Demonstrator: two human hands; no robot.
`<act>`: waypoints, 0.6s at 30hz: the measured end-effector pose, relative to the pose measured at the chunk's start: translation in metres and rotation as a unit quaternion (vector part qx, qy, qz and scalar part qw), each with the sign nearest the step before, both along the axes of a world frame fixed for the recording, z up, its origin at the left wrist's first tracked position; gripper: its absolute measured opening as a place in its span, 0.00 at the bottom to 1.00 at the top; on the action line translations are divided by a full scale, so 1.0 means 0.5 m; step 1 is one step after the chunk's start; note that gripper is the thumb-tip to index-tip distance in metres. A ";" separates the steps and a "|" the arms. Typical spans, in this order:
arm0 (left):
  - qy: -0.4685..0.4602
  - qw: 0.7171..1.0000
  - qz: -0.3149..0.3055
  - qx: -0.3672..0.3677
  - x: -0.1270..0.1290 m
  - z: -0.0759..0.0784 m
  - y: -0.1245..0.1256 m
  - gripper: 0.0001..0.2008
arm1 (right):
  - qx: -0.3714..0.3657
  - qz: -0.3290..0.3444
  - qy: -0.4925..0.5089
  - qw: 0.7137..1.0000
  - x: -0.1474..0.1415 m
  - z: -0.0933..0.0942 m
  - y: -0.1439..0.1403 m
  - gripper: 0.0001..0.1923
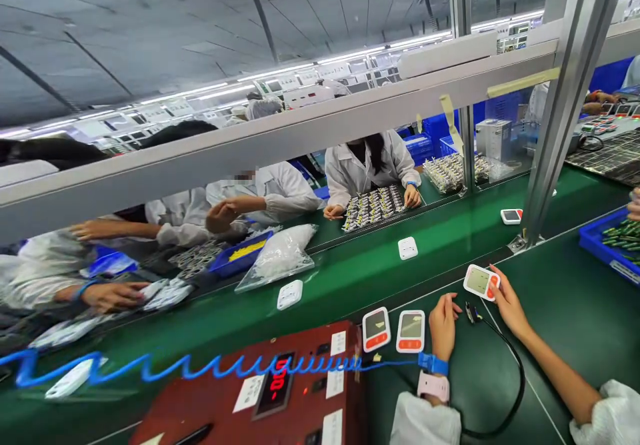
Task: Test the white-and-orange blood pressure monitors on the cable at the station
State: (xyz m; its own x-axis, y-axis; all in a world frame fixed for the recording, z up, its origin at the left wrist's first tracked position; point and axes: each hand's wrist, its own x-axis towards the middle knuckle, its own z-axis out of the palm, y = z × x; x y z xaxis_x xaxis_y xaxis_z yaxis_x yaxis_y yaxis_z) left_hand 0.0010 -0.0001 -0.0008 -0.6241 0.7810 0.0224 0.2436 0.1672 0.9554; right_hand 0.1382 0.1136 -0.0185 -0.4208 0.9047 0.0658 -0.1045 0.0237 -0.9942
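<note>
"What is the right hand [509, 304] doing?"

"It's clamping a white, rounded plastic device with a grey screen and orange-red buttons [477, 281], the thumb lying over the button end. They're both hovering to the far right of the dark red box with lit red digits [210, 398], over the dark green counter [575, 298]."

"And the left hand [443, 325]?"

"It's hanging nearer to that box, also on its right, with its fingers loosely curled. Its underside isn't showing well, so I can't tell whether it's gripping anything. A bright blue strap [433, 364] and a pale pink watch-like band [433, 386] are circling the wrist."

"What's lying near it?"

"A small black-and-metal plug [471, 313] is sitting just beyond its fingers, right of the box, and a thick black cable [523, 382] is curving back from it. Two more white devices [411, 331] are resting face up just beside the box's far right corner."

"Is anything crossing the box?"

"Yes, a coiled blue cord [250, 365] is stretching over it towards the strap."

"And beyond it?"

"A green belt [345, 265] is running past the box's far side, carrying white plastic casings [290, 294]. Across that belt from the box, a co-worker in a white coat [367, 165] is keeping both hands beside rows of small metallic parts [373, 208]."
</note>
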 end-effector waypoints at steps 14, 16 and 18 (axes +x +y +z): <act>-0.005 0.999 0.040 -0.008 0.007 0.004 -0.001 0.34 | -0.060 0.071 0.052 0.994 -0.078 0.024 -0.022 0.33; -0.004 0.999 0.037 -0.008 0.008 0.005 -0.001 0.34 | -0.064 0.071 0.052 0.994 -0.077 0.023 -0.022 0.33; -0.008 0.999 0.032 -0.005 0.009 0.004 -0.001 0.33 | -0.066 0.073 0.054 0.994 -0.073 0.022 -0.022 0.33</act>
